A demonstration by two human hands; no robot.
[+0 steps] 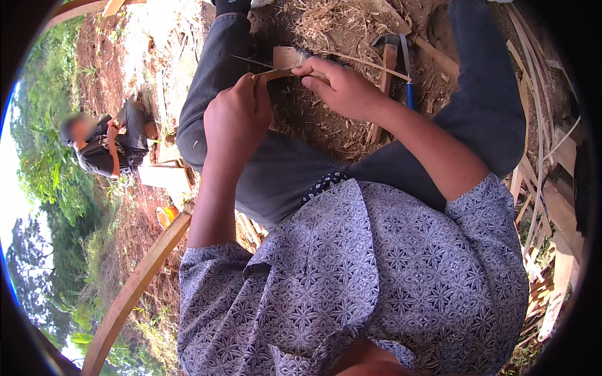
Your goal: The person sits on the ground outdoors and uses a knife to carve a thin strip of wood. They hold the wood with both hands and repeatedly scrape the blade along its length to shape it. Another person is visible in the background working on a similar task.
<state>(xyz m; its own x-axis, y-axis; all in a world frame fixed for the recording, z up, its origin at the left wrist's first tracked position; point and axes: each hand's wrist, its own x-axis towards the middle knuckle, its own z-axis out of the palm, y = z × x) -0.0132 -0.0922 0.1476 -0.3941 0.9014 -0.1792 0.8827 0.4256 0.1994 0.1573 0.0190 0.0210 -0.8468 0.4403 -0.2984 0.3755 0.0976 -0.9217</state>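
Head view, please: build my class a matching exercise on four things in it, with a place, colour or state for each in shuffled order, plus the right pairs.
Things
1. Shirt
2. Handle of the straight-bladed tool
3. Wood shavings
4. Light-brown strip

Descriptions
A. Plain bright blue
B. Between the left hand and the right hand
C. Covered in a floral pattern
D. Scattered over the ground

Right pairs: 1-C; 2-A; 3-D; 4-B
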